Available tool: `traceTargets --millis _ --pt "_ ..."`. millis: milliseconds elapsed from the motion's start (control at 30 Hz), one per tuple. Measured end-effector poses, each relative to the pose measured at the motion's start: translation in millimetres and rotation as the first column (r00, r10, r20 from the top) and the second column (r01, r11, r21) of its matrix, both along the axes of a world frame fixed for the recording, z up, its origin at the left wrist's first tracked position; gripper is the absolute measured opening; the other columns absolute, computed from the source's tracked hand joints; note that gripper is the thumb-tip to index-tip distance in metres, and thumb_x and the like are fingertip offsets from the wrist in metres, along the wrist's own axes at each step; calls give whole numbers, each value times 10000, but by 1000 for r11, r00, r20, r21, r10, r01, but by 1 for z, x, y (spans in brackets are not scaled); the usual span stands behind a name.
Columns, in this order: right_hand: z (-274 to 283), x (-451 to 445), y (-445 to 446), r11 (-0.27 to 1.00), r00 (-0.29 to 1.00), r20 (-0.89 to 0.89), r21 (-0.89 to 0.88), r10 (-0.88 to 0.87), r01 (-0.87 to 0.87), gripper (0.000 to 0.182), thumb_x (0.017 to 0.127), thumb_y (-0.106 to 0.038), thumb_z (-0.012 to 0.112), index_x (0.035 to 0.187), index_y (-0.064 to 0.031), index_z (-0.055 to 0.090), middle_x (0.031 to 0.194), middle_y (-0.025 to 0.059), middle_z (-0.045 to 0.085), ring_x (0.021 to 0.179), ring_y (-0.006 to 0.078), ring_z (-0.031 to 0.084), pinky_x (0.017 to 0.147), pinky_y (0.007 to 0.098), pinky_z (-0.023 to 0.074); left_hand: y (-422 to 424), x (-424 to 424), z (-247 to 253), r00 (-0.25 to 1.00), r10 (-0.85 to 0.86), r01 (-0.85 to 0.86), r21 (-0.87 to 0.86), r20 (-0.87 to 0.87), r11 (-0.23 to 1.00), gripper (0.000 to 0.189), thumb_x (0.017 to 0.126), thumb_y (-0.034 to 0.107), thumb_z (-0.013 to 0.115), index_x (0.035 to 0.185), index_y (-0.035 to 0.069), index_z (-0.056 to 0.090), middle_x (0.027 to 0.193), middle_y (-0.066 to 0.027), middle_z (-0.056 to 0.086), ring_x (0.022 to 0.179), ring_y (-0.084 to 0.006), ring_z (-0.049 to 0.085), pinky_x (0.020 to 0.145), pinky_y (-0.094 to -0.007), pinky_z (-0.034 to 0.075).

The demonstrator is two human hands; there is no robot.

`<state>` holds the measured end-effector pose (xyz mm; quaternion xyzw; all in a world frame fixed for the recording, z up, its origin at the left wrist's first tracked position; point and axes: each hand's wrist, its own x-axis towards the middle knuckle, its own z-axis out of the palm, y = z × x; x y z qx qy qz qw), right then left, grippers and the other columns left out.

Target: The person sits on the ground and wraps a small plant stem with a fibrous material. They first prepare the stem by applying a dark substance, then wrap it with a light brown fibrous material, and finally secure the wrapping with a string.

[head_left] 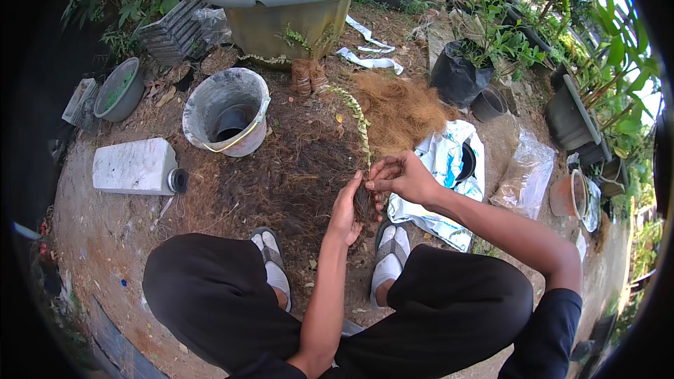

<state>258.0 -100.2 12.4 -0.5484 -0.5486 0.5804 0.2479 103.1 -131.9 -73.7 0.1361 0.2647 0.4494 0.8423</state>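
A leafy plant stem [362,129] with curled green-yellow leaves arches up and away from me. Its base ends in a dark, fibrous root ball [364,204] between my two hands. My left hand [346,211] cups the ball from the left side, fingers pointing up. From the right, my right hand [403,180] curls its fingers around the top of the ball, near the stem's base. Part of the ball is hidden by the hands. Just beyond lies a loose pile of brown coconut fibre [397,110]. Two fibre-wrapped bundles [309,78] stand by the large planter.
A cement-stained bucket [210,100] holding a black pot stands ahead left, near a white plastic container [134,167] on its side. A white plastic sack [429,210] lies right, under a black pot [466,160]. A large planter [287,21] stands beyond. Dark soil and fibre [284,173] cover the ground.
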Motion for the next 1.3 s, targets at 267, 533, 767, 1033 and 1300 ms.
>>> traceTargets --millis 267,533,767,1033,1300 --pt "-23 -31 13 997 998 4 -38 -61 61 102 881 13 756 938 15 671 828 60 693 720 131 656 621 298 537 0 -20 -10 989 91 -90 12 -115 996 355 1043 449 549 1007 98 587 826 -12 579 707 -127 614 548 -300 536" --pt "-70 -22 24 995 998 -44 -86 -53 49 159 831 -35 799 970 -22 725 947 45 688 908 139 636 829 306 491 1 -31 -41 1000 19 -20 49 18 999 234 1016 309 652 965 108 544 806 32 492 658 -56 464 522 -204 369" --pt "-86 -9 36 993 987 156 -119 39 -20 227 850 -40 792 1050 -19 687 917 11 658 842 114 626 780 270 507 8 -54 -57 986 4 -28 -137 -169 990 502 977 582 562 731 161 444 634 66 391 514 -43 399 424 -203 278" --pt "-92 0 65 592 339 656 -205 674 -780 301 827 -142 680 1116 -57 663 958 138 708 967 328 705 860 451 548 8 -95 -76 678 409 -502 21 -611 864 559 934 460 669 580 177 341 471 65 312 327 -63 265 320 -251 186" --pt "-154 -115 73 528 397 875 206 279 -824 506 886 -117 650 1368 -33 520 1371 184 526 1312 369 513 1057 585 436 3 -117 -79 769 505 -591 -135 -392 795 474 912 338 691 621 178 353 518 57 347 358 -79 303 347 -263 209"
